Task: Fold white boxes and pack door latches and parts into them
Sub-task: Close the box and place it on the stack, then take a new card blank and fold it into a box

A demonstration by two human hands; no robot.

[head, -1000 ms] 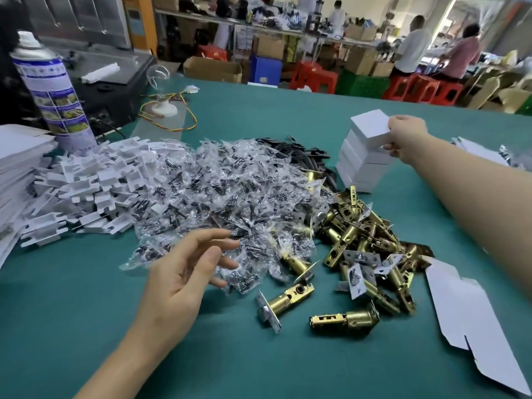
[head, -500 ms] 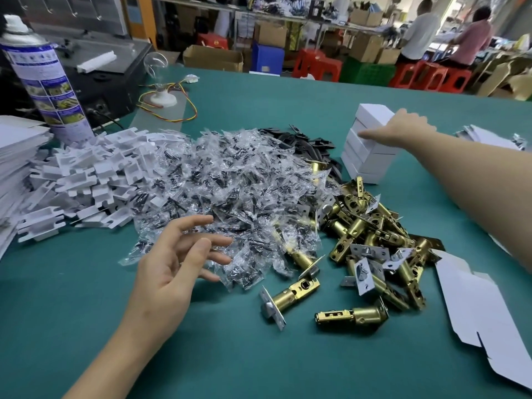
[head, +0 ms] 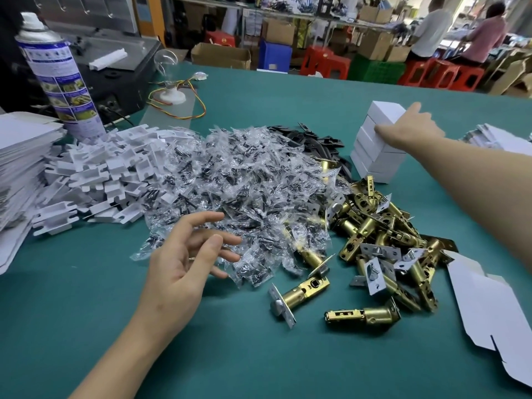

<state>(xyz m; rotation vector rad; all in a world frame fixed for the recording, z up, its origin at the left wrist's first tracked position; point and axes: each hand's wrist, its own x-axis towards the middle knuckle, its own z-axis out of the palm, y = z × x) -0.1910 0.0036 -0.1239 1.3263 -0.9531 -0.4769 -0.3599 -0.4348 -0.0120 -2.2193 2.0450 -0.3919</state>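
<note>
Left grip [head: 184, 263]: wide open, fingers spread and slightly bent, holding nothing; it hovers over the near edge of the heap of clear plastic packets of dark screws [head: 236, 191].
Right grip [head: 408, 129]: open, fingers straight and thumb raised, the hand laid flat against the top of the stack of folded white cardboard boxes [head: 371, 156]; nothing is clasped.
Box stack: stands upright on the teal bench [head: 259, 355], far right of centre, just behind the latches.
Heap of brass door latches [head: 383, 226]: lies right of the packets and touches them.
Loose latches: a brass latch with a silver faceplate [head: 299, 292] and a brass latch lying on its side [head: 362, 315] rest on the bench, just in front of the heap.
Flat white box blank [head: 489, 306]: unfolded, at the right edge, beside the latches.
Stack of flat white blanks [head: 20, 156]: at the left edge.
Pile of white slotted inserts [head: 95, 180]: between that stack and the packets.
Black flat plates [head: 311, 139]: behind the packets, partly covered.
Tall blue-and-white spray can [head: 57, 76]: upright, far left, behind the inserts.
</note>
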